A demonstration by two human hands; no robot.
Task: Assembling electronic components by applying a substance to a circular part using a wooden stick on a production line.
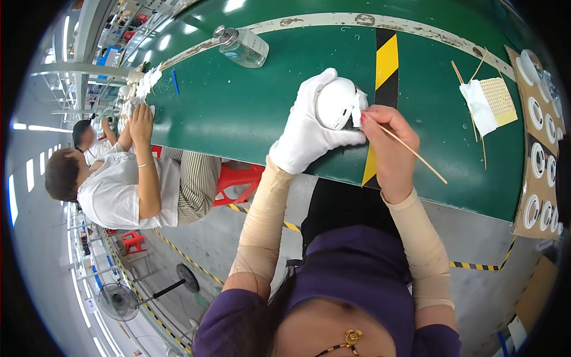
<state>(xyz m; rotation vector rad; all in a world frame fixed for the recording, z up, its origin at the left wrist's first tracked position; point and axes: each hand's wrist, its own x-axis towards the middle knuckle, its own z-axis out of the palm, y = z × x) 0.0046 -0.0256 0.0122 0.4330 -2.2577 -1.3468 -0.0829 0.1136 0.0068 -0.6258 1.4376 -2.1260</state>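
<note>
My left hand (pixel 297 134), in a white glove, is closed around a round white plastic housing (pixel 335 100) with small dark slots in its side. My bare right hand (pixel 392 146) pinches a thin wooden stick (pixel 423 160), whose long end slants down to the right. A piece of white cloth (pixel 358 110) lies at the right fingertips, against the right side of the housing. The stick's front end is hidden by the fingers and cloth. Both hands are above the near edge of the green table (pixel 285 89).
A clear glass bottle (pixel 248 49) with a metal top stands at the back left, near a blue pen (pixel 175 82). To the right lie a white cloth (pixel 477 107), a yellow dotted sheet (pixel 499 98) and several sticks. Cardboard (pixel 523 205) holds white rings. A co-worker (pixel 128 184) sits left.
</note>
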